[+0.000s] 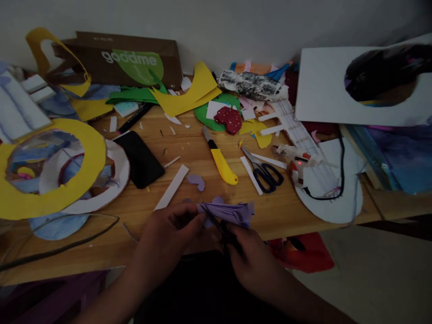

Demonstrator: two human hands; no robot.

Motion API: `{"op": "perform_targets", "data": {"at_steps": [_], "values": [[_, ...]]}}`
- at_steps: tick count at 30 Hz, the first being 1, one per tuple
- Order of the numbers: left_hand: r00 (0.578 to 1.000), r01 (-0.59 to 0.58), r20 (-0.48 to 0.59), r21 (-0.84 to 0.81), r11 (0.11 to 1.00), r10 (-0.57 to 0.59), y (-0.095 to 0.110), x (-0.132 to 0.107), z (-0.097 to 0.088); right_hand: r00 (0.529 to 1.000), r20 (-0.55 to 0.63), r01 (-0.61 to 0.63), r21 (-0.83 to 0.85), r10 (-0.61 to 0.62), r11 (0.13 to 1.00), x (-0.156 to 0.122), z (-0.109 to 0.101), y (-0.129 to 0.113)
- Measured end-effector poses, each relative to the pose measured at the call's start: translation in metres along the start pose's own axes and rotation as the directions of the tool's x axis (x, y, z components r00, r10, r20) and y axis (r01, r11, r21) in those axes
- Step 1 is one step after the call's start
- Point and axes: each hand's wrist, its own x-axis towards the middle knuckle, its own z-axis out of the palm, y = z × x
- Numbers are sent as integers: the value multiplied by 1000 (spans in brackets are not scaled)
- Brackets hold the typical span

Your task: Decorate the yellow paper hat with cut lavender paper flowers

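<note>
L hand [177, 227] pinches purple paper stack [236, 212]; R hand [249, 256] grips blk scissors [225, 231], blades at stack's L end; yellow cutter [224, 165] lies beyond stack.

A layered stack of thin purple paper [236, 213] stretches from the left hand's [168, 234] pinch to above the right hand [249, 254], which grips dark-handled metal scissors [219, 226], blades angled toward the left fingertips.
</note>
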Motion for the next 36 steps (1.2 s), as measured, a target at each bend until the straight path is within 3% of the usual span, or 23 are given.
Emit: {"op": "perform_targets", "data": {"at_steps": [12, 17, 20, 22, 25, 27, 29, 32, 36], "values": [[978, -149, 186, 318, 936, 92, 13, 1, -17, 998, -15, 59, -123, -61, 991, 2, -10, -1], [956, -150, 290, 367, 918, 40, 25, 7, -23, 999, 45, 35, -155, -28, 987, 3, -19, -4], [986, -91, 160, 236, 967, 54, 16, 7, -14, 1000, 8, 10, -125, -9, 992, 4, -19, -3], [999, -19, 28, -35, 999, 20, 3, 5, 2, 1000, -26, 12, -110, -14, 994, 6, -13, 0], [989, 56, -95, -458, 887, -111, -19, 4, 27, 997, -56, 51, -82, -55, 995, 10, -5, 3], [978, 49, -138, -584, 810, -159, -27, 4, 38, 997, -51, 59, -63, -63, 996, 12, -2, 2], [971, 24, -182, -571, 820, -155, -28, 5, 39, 998, -39, 43, -86, -47, 995, 13, -4, 1], [962, 10, -242, -427, 904, -125, -21, 6, 31, 999, -21, 35, -186, -39, 982, 13, -11, -2], [978, 22, -195, -268, 963, -76, -11, 6, 14, 999, -9, 48, -229, -52, 972, 11, -16, -2]]}}
